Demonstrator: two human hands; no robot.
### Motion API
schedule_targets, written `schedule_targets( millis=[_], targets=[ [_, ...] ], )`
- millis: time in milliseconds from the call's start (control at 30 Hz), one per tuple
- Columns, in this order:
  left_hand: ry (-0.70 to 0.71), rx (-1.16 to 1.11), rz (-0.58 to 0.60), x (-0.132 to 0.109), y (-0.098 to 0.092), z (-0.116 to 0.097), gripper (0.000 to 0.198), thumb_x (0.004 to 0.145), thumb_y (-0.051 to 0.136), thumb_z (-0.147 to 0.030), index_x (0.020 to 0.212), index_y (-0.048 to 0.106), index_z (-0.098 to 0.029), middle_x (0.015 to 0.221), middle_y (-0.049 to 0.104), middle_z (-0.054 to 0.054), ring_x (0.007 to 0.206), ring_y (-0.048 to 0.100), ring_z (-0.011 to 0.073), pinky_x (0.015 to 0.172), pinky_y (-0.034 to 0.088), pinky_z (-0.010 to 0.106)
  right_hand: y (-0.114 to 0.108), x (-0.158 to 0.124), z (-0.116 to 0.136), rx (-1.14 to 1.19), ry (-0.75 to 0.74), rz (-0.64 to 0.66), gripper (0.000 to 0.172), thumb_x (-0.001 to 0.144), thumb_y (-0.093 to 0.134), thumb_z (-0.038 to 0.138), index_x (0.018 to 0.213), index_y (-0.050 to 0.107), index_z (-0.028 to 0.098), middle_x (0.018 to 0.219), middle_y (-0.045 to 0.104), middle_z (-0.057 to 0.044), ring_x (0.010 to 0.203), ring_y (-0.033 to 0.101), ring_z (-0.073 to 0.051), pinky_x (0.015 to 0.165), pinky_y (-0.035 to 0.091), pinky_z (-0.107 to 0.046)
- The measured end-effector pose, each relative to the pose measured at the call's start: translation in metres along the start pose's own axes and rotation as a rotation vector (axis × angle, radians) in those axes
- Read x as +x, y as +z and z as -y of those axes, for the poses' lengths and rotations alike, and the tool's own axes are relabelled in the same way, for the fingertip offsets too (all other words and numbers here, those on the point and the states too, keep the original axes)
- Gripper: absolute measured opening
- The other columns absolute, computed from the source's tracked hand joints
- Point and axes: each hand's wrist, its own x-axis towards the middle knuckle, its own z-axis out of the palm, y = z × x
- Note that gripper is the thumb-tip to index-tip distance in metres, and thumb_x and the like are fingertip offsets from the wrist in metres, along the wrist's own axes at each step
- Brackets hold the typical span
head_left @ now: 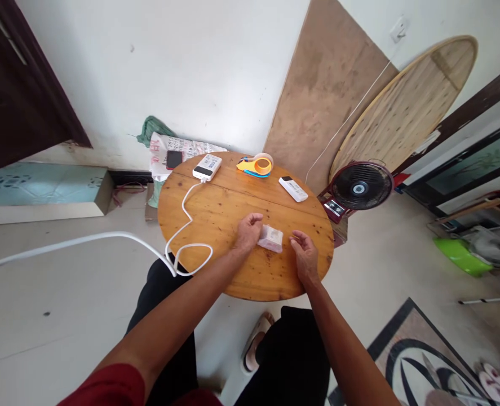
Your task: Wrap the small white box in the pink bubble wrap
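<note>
A small pale box in clear, crinkled wrapping (270,238) rests on the round wooden table (228,225). My left hand (248,231) is at the box's left end, its fingers curled and closed against that edge; the thumb's exact grip is partly hidden. To the right of the box, my right hand (304,255) is held apart from it, fingers bent and spread from the thumb with nothing between them. Behind the hands lie an orange tape dispenser (256,165) with a roll of tape and a white power bank (293,189).
Another white power bank (207,167), at the table's back left, has a white cable (185,208) looping off the left edge. A dark phone (174,159) lies on a printed sack (159,148). A black fan (362,186) stands right of the table, near a leaning round wooden board (406,101).
</note>
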Motion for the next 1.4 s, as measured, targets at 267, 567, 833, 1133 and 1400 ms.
schedule_targets(
  millis=[267,567,833,1133,1400],
  targets=[
    [-0.012,0.204,-0.042,0.018,0.013,-0.014,0.032,0.072,0.052,-0.014,0.103,0.059,-0.017,0.110,0.063,0.008,0.099,0.062,0.0182,0.086,0.048,0.031,0.002,-0.005,0.011,-0.045,0.051,-0.038,0.037,0.074,0.066,0.038,0.104,0.062,0.017,0.100,0.066,-0.007,0.091,0.063,-0.021,0.093,0.046,-0.041],
    [0.323,0.599,0.004,0.038,-0.005,-0.038,0.039,0.072,0.051,-0.009,0.110,0.059,-0.016,0.117,0.058,0.010,0.114,0.050,0.0213,0.105,0.035,0.034,0.001,-0.003,0.020,-0.195,0.126,-0.031,0.043,0.072,0.066,0.045,0.106,0.064,0.018,0.098,0.069,-0.007,0.098,0.062,-0.023,0.096,0.044,-0.040],
    [0.533,1.002,0.201,0.078,-0.090,-0.062,0.021,0.073,0.054,-0.012,0.089,0.068,-0.016,0.102,0.064,0.008,0.102,0.055,0.0223,0.098,0.041,0.036,0.002,-0.004,0.025,-0.231,0.160,-0.039,0.045,0.071,0.067,0.047,0.105,0.065,0.018,0.097,0.070,-0.008,0.100,0.062,-0.025,0.100,0.042,-0.041],
    [0.485,0.685,0.175,0.046,-0.060,-0.089,0.032,0.072,0.052,-0.010,0.100,0.066,-0.017,0.105,0.064,0.007,0.104,0.056,0.0203,0.096,0.043,0.034,0.002,-0.002,0.013,-0.143,0.160,-0.046,0.039,0.071,0.069,0.043,0.103,0.065,0.021,0.100,0.068,-0.007,0.098,0.063,-0.024,0.100,0.042,-0.044],
    [-0.008,0.275,0.326,0.046,-0.016,-0.048,0.021,0.068,0.051,-0.015,0.082,0.067,-0.016,0.069,0.064,0.000,0.062,0.056,0.0136,0.062,0.045,0.025,-0.008,0.000,0.022,0.020,0.116,0.236,0.056,0.077,0.065,0.048,0.127,0.050,0.028,0.131,0.056,-0.009,0.112,0.059,-0.025,0.101,0.042,-0.044]
  ],
)
